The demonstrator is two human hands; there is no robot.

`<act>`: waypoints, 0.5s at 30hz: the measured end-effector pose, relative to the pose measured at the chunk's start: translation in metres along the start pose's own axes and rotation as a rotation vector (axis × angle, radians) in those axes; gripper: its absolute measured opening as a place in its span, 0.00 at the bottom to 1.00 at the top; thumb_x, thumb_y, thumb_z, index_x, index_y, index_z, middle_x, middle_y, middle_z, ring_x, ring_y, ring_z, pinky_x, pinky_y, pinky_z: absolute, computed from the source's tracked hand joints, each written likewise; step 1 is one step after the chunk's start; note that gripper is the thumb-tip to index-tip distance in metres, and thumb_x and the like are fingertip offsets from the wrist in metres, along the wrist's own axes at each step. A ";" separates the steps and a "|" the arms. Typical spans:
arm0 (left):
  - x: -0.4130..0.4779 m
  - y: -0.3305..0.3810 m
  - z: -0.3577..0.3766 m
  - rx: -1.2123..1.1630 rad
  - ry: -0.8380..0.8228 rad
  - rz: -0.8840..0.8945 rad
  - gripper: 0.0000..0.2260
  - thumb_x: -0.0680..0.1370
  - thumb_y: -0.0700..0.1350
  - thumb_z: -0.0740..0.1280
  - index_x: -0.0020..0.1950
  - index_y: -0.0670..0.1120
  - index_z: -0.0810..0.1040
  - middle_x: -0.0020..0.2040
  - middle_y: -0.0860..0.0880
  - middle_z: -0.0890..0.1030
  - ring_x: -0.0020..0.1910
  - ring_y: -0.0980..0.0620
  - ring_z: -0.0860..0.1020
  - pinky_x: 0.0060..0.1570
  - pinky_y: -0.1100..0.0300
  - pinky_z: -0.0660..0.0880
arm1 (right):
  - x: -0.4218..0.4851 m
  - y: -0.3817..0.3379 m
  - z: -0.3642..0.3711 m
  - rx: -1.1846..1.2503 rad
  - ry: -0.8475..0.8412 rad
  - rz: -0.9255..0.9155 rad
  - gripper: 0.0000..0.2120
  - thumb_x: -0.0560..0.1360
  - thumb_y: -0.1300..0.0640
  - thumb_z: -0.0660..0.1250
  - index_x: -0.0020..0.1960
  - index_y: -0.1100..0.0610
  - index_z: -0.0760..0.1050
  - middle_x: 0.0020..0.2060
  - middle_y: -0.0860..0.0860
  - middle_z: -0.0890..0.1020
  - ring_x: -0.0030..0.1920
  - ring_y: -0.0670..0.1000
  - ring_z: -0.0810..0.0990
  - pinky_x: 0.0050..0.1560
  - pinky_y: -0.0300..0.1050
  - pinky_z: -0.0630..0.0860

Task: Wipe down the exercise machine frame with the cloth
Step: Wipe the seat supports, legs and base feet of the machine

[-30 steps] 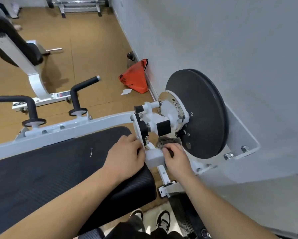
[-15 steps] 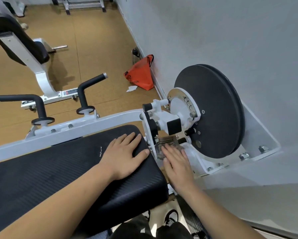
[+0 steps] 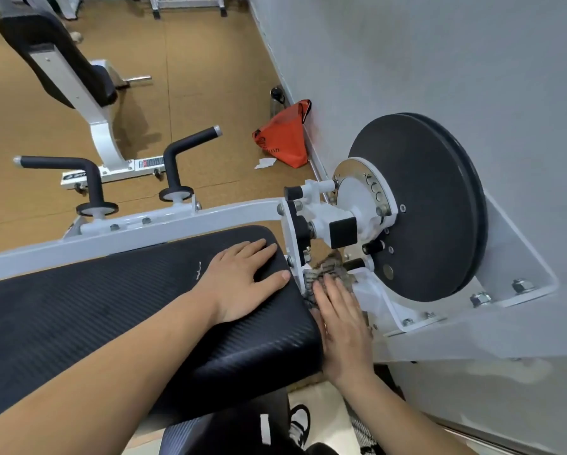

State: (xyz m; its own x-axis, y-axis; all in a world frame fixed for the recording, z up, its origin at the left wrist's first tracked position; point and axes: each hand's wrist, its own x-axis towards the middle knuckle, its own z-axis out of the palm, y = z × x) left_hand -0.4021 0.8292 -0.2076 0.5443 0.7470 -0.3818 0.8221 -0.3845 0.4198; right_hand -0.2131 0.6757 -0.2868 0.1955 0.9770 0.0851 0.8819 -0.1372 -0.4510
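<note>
Pressing right hand [image 3: 341,318] flat onto grey patterned cloth [image 3: 326,270], centre-right of picture; fingers straight, lying on top of it, not curling round it. Pinning cloth against white bracket of machine frame [image 3: 209,214], just below pivot [image 3: 341,221], between end of black pad [image 3: 111,310] and big black disc [image 3: 430,205]. Resting left hand [image 3: 242,279] palm down on pad's right end, centre of picture; fingers loosely spread, gripping nothing. Noting frame's white beam running from left edge to pivot, carrying 2 black handles [image 3: 180,152] at middle left. Noting second bench [image 3: 65,64] standing at upper left on tan floor [image 3: 193,77]. Noting orange bag [image 3: 283,139] and dark bottle [image 3: 277,100] sitting at foot of grey wall [image 3: 439,54], upper centre. Catching 1 shoe [image 3: 298,421] at bottom edge.
</note>
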 end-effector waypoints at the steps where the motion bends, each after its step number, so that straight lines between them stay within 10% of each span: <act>1: 0.000 0.000 0.000 -0.004 0.002 0.003 0.42 0.71 0.79 0.44 0.82 0.62 0.55 0.83 0.60 0.54 0.82 0.54 0.50 0.80 0.50 0.47 | 0.000 0.004 -0.002 0.015 -0.021 -0.009 0.25 0.86 0.44 0.49 0.81 0.49 0.64 0.80 0.47 0.65 0.81 0.49 0.58 0.81 0.53 0.54; 8: 0.000 -0.002 -0.001 -0.019 -0.005 0.010 0.42 0.71 0.79 0.43 0.82 0.63 0.55 0.83 0.60 0.53 0.82 0.55 0.48 0.80 0.51 0.46 | 0.057 0.043 -0.012 0.170 -0.082 0.306 0.23 0.85 0.45 0.49 0.70 0.52 0.77 0.65 0.48 0.81 0.69 0.53 0.73 0.75 0.55 0.67; 15: 0.001 0.001 -0.001 0.006 0.008 0.013 0.41 0.72 0.78 0.43 0.82 0.62 0.55 0.83 0.60 0.54 0.82 0.54 0.49 0.80 0.50 0.47 | 0.025 0.042 0.000 0.091 0.093 0.504 0.23 0.87 0.52 0.51 0.79 0.57 0.67 0.79 0.52 0.66 0.81 0.50 0.60 0.83 0.49 0.52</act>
State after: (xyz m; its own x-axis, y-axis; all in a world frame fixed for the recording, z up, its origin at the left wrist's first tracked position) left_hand -0.4011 0.8301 -0.2063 0.5536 0.7461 -0.3699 0.8160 -0.3974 0.4197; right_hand -0.1712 0.6944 -0.3031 0.6271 0.7742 -0.0855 0.6285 -0.5678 -0.5316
